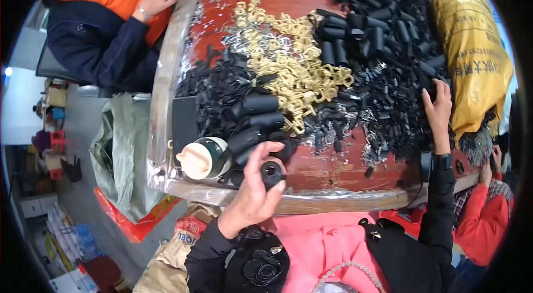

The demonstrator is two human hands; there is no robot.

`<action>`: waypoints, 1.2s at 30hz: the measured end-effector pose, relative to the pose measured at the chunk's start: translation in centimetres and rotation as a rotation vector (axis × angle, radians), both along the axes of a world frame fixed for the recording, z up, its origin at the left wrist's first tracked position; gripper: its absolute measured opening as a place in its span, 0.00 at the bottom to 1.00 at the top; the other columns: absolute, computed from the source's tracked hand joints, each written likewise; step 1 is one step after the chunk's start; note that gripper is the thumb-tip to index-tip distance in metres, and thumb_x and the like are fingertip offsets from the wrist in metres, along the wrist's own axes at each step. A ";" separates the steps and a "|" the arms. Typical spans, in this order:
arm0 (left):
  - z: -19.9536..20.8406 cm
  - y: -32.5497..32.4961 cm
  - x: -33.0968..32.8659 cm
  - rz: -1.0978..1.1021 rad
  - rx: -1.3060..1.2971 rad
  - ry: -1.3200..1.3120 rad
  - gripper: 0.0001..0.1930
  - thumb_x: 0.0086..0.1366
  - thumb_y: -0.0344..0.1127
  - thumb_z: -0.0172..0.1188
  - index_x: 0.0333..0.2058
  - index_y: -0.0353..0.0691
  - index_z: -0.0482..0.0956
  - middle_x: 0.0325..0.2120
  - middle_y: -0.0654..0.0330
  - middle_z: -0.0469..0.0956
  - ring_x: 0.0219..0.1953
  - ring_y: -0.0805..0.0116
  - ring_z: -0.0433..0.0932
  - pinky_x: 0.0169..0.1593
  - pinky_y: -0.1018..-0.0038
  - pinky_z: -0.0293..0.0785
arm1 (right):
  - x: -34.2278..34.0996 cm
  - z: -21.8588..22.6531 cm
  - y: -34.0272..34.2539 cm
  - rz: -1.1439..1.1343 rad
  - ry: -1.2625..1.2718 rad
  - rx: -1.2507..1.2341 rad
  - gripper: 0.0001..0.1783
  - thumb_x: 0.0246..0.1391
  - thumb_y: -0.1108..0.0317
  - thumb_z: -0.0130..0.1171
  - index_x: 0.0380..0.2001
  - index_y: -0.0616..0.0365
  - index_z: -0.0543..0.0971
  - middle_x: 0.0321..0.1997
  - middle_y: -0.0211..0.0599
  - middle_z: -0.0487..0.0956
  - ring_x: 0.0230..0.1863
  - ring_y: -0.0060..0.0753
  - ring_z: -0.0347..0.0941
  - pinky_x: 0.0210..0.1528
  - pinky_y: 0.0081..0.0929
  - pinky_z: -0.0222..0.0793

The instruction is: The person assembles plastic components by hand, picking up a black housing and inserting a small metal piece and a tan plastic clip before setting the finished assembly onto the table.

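Observation:
Near the table's front edge, my left hand (256,190) is closed around a black plastic cylinder (271,172), whose round end with a hole in its middle faces up. Out to the right, my right hand (438,107) reaches over a heap of small black plastic pieces (388,110), thumb and fingers apart and fingertips at the heap's right side. Beyond it lies a large pile of black cylinders (372,21). Cream-coloured plastic rings (300,82) are heaped in the middle, with small clear or silvery bits (266,40) among them. Larger black cylinders (260,105) lie just beyond my left hand.
A cup with a cream lid (201,160) stands by the table's (327,204) front left corner, near a black box (185,121). A yellow printed sack (474,54) borders the right side. Co-workers sit at the far left (105,26) and the right (483,210).

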State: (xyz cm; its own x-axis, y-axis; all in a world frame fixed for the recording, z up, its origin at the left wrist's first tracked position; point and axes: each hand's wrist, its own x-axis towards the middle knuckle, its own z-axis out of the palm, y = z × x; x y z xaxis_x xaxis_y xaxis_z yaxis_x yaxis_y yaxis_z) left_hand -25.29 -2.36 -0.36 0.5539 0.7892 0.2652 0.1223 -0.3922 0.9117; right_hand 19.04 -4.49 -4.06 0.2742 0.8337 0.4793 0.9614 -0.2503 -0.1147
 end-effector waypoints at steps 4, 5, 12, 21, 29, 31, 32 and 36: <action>-0.1 -0.2 -0.9 -0.095 -0.046 0.012 0.37 0.53 0.22 0.48 0.57 0.33 0.35 0.49 0.46 0.58 0.32 0.67 0.67 0.41 0.71 0.65 | 0.0 -0.5 0.5 0.002 -0.042 -0.073 0.18 0.46 0.67 0.54 0.41 0.61 0.69 0.40 0.45 0.70 0.43 0.46 0.66 0.44 0.30 0.62; -0.1 -0.1 -0.8 -0.093 -0.037 -0.009 0.37 0.53 0.21 0.48 0.57 0.33 0.35 0.49 0.46 0.58 0.32 0.67 0.67 0.41 0.71 0.65 | 0.1 -0.6 0.5 0.006 -0.046 -0.102 0.18 0.46 0.67 0.54 0.41 0.61 0.69 0.41 0.44 0.69 0.44 0.45 0.65 0.45 0.30 0.62; -0.5 -0.2 -1.2 -0.078 0.026 -0.094 0.38 0.53 0.20 0.48 0.57 0.34 0.35 0.50 0.46 0.58 0.32 0.67 0.67 0.41 0.71 0.65 | 2.6 -1.3 -0.6 -0.062 0.057 0.021 0.19 0.48 0.65 0.52 0.44 0.59 0.67 0.44 0.44 0.67 0.46 0.45 0.65 0.44 0.31 0.62; -1.0 -0.5 -1.6 -0.054 0.068 -0.120 0.40 0.54 0.23 0.49 0.59 0.42 0.33 0.50 0.41 0.57 0.31 0.66 0.68 0.38 0.71 0.67 | 3.4 -1.6 -1.2 -0.137 0.035 -0.067 0.21 0.49 0.66 0.51 0.47 0.59 0.65 0.45 0.44 0.66 0.45 0.44 0.64 0.44 0.28 0.62; -1.5 -1.0 -2.3 -0.052 0.065 -0.154 0.42 0.52 0.24 0.50 0.59 0.43 0.31 0.48 0.41 0.58 0.31 0.66 0.69 0.38 0.71 0.67 | 3.4 -2.1 -1.2 -0.161 0.055 -0.085 0.24 0.48 0.65 0.52 0.49 0.58 0.63 0.44 0.43 0.65 0.45 0.45 0.64 0.46 0.30 0.60; -1.6 -1.2 -2.5 -0.018 0.030 -0.218 0.45 0.49 0.24 0.51 0.59 0.44 0.30 0.48 0.41 0.59 0.31 0.66 0.69 0.38 0.72 0.67 | 3.9 -2.4 -1.3 -0.170 0.079 -0.097 0.24 0.48 0.65 0.52 0.49 0.58 0.62 0.44 0.43 0.65 0.46 0.45 0.64 0.46 0.30 0.60; -1.6 -1.2 -2.6 -0.015 0.033 -0.215 0.45 0.49 0.24 0.51 0.59 0.44 0.30 0.48 0.41 0.59 0.31 0.66 0.69 0.38 0.72 0.67 | 4.1 -2.5 -1.4 -0.179 0.102 -0.112 0.25 0.48 0.65 0.53 0.50 0.58 0.62 0.44 0.43 0.65 0.46 0.46 0.63 0.46 0.30 0.60; -2.0 -1.4 -2.9 -0.013 -0.125 -0.348 0.47 0.44 0.27 0.51 0.59 0.46 0.29 0.46 0.41 0.60 0.30 0.66 0.70 0.38 0.71 0.67 | 4.5 -2.8 -1.4 -0.168 0.093 -0.111 0.25 0.47 0.66 0.53 0.50 0.59 0.62 0.44 0.45 0.65 0.46 0.48 0.63 0.46 0.32 0.61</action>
